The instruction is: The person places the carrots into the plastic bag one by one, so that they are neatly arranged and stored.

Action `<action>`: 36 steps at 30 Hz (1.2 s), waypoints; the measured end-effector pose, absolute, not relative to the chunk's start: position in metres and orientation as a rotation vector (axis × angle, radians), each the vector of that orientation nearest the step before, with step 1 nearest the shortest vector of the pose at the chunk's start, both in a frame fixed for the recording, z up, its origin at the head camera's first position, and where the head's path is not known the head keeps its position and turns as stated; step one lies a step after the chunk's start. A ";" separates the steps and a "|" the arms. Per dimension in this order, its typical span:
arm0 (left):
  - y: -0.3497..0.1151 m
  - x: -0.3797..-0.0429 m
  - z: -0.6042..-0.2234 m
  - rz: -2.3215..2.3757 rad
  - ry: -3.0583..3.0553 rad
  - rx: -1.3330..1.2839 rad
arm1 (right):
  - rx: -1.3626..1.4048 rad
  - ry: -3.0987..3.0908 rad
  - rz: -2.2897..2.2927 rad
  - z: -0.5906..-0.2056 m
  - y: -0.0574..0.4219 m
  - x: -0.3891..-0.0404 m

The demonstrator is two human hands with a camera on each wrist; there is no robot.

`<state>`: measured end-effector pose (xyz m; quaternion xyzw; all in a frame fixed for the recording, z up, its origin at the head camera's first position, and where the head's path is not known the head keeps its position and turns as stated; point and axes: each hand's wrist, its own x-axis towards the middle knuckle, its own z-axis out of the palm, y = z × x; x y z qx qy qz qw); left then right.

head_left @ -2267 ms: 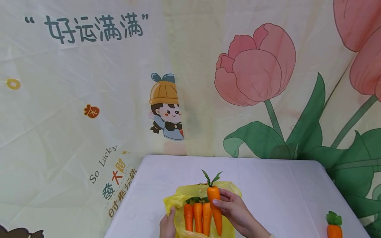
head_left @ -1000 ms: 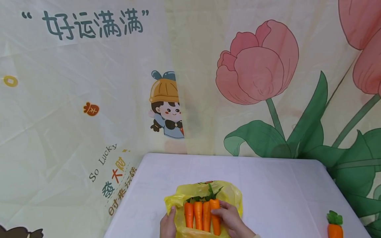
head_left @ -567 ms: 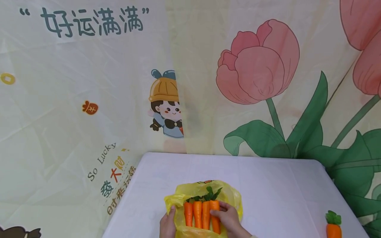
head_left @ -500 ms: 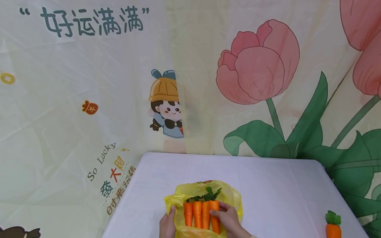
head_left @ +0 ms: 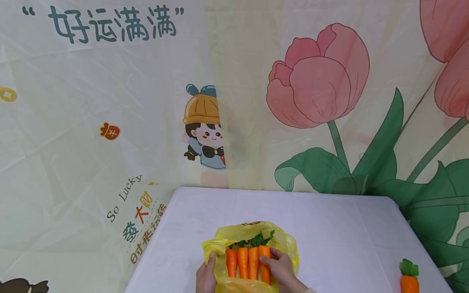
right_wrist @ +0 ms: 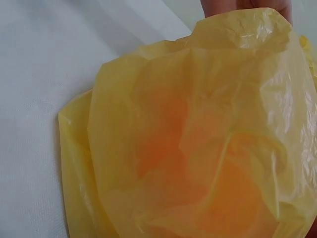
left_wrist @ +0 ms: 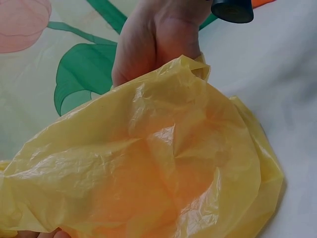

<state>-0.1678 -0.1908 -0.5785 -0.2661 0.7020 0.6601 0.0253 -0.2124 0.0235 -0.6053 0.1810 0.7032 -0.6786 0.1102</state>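
In the head view a yellow plastic bag (head_left: 289, 240) lies with its mouth spread, and several orange carrots with green tops stand side by side in it. My left hand (head_left: 206, 274) grips the bag's left edge, thumb on the near side. My right hand (head_left: 282, 266) holds the rightmost carrot (head_left: 265, 266), its thumb across the front and its fingers behind. Both wrist views are mostly filled by the bag (left_wrist: 148, 148), the carrots showing only as an orange blur through the plastic (right_wrist: 173, 148). The carrots' lower ends are hidden by the bag's front fold.
A separate carrot (head_left: 409, 283) with a short leafy top lies at the right on the white-covered table (head_left: 348, 240). Behind the table hangs a printed cloth (head_left: 242, 101) with tulips, a cartoon figure and lettering.
The right hand has lowered its carrot into the bag beside the others, and its fingers stay on it. The left hand keeps its place on the bag's edge. The head view has tilted slightly.
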 end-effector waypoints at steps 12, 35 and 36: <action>-0.191 -0.168 -0.579 2.077 2.158 -0.795 | 0.427 2.240 -1.989 -0.593 0.023 -0.203; -0.190 -0.170 -0.578 2.027 2.138 -0.789 | 0.275 2.224 -1.967 -0.583 0.025 -0.195; -0.190 -0.170 -0.578 2.030 2.140 -0.787 | 0.252 2.225 -1.977 -0.579 0.026 -0.194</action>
